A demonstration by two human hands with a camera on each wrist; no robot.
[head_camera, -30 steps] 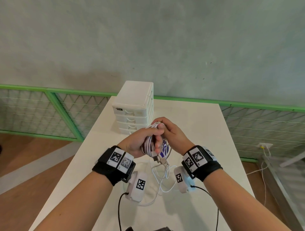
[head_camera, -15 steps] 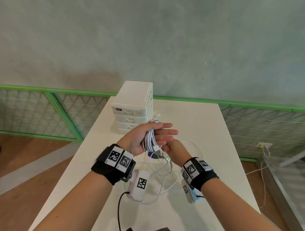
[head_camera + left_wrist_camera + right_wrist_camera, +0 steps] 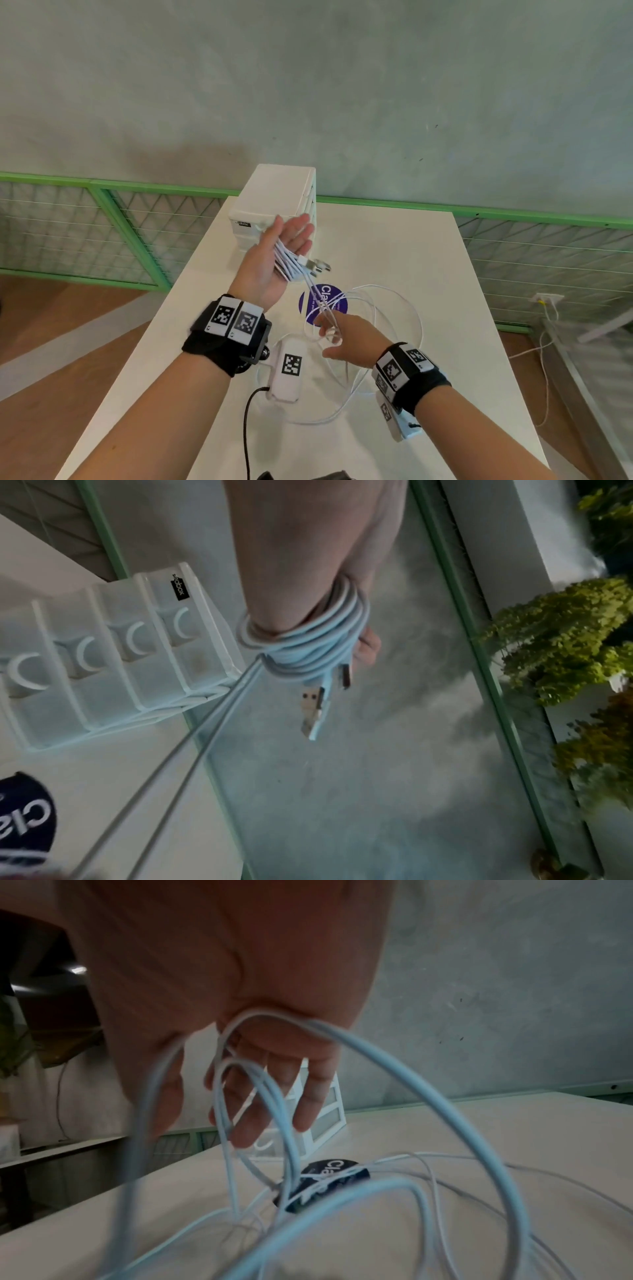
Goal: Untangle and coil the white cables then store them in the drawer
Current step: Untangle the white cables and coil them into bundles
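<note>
White cables (image 3: 287, 263) are wound in a coil round my raised left hand (image 3: 294, 228), whose fingers are straight, just in front of the white drawer unit (image 3: 274, 192). Two USB plugs (image 3: 317, 265) stick out of the coil (image 3: 308, 642). Taut strands run down from it to my right hand (image 3: 329, 337), lower and nearer me. There the strands (image 3: 267, 1074) pass between thumb and nearly straight fingers. The remaining cable lies in loose loops (image 3: 394, 301) on the table. All the drawers (image 3: 103, 656) are closed.
The white table (image 3: 411, 246) carries a round purple sticker (image 3: 339, 303) under the strands. A green mesh railing (image 3: 137, 212) runs behind and left of it, below a grey wall. On the right, another white cord hangs from a wall socket (image 3: 548, 299).
Both hands were clasped on the coil. My right hand has dropped toward me with strands trailing; my left hand has straightened its fingers and risen toward the drawer unit.
</note>
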